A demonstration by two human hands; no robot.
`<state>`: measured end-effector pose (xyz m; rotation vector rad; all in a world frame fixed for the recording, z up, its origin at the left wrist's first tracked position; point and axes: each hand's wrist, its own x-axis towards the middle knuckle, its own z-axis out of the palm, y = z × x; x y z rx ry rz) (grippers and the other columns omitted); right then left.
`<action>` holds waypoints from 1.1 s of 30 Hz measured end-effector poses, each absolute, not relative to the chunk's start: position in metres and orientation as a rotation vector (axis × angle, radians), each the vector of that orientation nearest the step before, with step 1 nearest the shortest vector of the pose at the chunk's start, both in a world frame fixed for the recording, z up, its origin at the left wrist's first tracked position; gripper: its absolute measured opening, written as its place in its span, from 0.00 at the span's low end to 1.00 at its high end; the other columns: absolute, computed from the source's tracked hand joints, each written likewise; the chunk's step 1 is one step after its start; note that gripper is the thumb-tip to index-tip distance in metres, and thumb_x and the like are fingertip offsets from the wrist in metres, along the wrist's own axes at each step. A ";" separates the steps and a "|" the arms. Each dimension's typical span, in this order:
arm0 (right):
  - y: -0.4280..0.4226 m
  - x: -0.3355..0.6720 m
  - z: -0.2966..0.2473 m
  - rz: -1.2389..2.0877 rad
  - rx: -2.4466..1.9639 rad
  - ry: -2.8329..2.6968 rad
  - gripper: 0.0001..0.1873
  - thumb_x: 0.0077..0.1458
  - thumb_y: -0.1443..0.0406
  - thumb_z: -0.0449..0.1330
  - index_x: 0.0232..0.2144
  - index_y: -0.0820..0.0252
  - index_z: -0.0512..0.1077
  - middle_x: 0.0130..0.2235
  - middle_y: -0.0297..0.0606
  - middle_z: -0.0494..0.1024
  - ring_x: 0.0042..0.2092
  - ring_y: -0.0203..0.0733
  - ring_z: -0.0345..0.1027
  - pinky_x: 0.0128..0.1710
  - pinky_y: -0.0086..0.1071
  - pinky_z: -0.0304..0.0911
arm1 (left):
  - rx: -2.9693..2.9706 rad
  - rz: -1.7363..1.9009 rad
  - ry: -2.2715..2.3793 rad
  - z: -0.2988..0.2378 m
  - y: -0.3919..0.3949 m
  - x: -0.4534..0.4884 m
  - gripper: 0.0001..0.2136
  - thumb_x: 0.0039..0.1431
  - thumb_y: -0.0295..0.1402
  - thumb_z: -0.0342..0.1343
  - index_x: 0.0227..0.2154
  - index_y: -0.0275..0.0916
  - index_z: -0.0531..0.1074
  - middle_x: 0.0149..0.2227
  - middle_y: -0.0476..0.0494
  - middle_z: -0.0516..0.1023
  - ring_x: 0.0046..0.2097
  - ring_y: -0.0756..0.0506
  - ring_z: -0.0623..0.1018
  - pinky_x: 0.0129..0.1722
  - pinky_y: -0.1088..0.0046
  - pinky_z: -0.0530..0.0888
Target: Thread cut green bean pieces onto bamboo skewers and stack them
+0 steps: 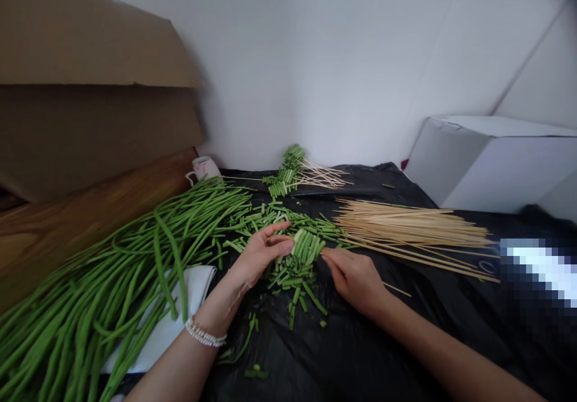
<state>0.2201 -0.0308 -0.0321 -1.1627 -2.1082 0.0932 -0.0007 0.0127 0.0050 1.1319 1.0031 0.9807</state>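
My left hand (pixel 261 252) pinches a row of short cut bean pieces (pixel 308 246) lined up side by side over a loose heap of cut pieces (pixel 288 270). My right hand (pixel 354 276) is closed at the row's right end, its fingertips pinched on a thin bamboo skewer whose tail (pixel 396 289) sticks out behind the hand. A bead bracelet (pixel 205 334) circles my left wrist. All of this lies on black plastic sheeting (pixel 360 354).
A big pile of long green beans (pixel 112 282) covers the left side, partly over a white cloth (pixel 193 282). Loose bamboo skewers (pixel 415 231) lie to the right. Finished bean skewers (pixel 293 173) rest at the back. A cardboard box (pixel 90 89) stands left, a white box (pixel 491 161) right.
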 end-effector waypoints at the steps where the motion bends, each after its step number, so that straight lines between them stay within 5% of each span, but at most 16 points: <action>1: -0.030 0.221 -0.032 0.075 -1.162 -2.097 0.13 0.62 0.67 0.48 0.39 0.58 0.72 0.37 0.39 0.79 0.38 0.38 0.73 0.40 0.27 0.63 | 1.207 0.970 1.034 0.007 0.014 -0.005 0.24 0.44 0.37 0.67 0.46 0.36 0.72 0.34 0.45 0.79 0.34 0.50 0.76 0.37 0.75 0.69; 4: -0.029 0.223 -0.032 0.035 -1.171 -2.065 0.12 0.62 0.67 0.48 0.39 0.58 0.73 0.38 0.40 0.79 0.39 0.38 0.73 0.42 0.28 0.63 | 1.537 0.904 1.280 0.012 0.020 -0.020 0.17 0.49 0.45 0.60 0.31 0.34 0.75 0.26 0.48 0.75 0.28 0.50 0.71 0.29 0.76 0.65; 8: -0.028 0.223 -0.033 0.038 -1.183 -2.064 0.12 0.62 0.66 0.49 0.39 0.58 0.73 0.37 0.39 0.79 0.39 0.38 0.73 0.42 0.28 0.64 | 1.929 0.600 1.586 0.009 0.025 -0.040 0.20 0.46 0.51 0.59 0.20 0.36 0.72 0.19 0.51 0.69 0.23 0.51 0.65 0.23 0.75 0.56; 15: -0.029 0.222 -0.033 0.036 -1.184 -2.077 0.13 0.63 0.66 0.48 0.39 0.58 0.73 0.38 0.39 0.79 0.39 0.38 0.73 0.42 0.28 0.64 | 2.048 0.326 1.468 0.003 0.023 -0.050 0.12 0.38 0.43 0.65 0.23 0.39 0.75 0.21 0.51 0.72 0.24 0.49 0.68 0.22 0.75 0.56; 25: -0.030 0.223 -0.032 0.054 -1.169 -2.069 0.12 0.62 0.67 0.49 0.40 0.59 0.72 0.38 0.40 0.79 0.40 0.38 0.73 0.42 0.28 0.64 | 1.577 0.910 1.259 0.019 0.022 -0.030 0.13 0.44 0.40 0.65 0.28 0.36 0.75 0.27 0.47 0.76 0.29 0.50 0.72 0.31 0.76 0.67; 33: -0.030 0.223 -0.033 0.042 -1.175 -2.076 0.12 0.63 0.67 0.49 0.39 0.58 0.73 0.39 0.40 0.79 0.40 0.38 0.73 0.43 0.28 0.63 | 1.041 0.953 1.051 0.012 0.018 -0.020 0.19 0.42 0.32 0.69 0.39 0.36 0.73 0.36 0.44 0.79 0.38 0.49 0.78 0.37 0.76 0.73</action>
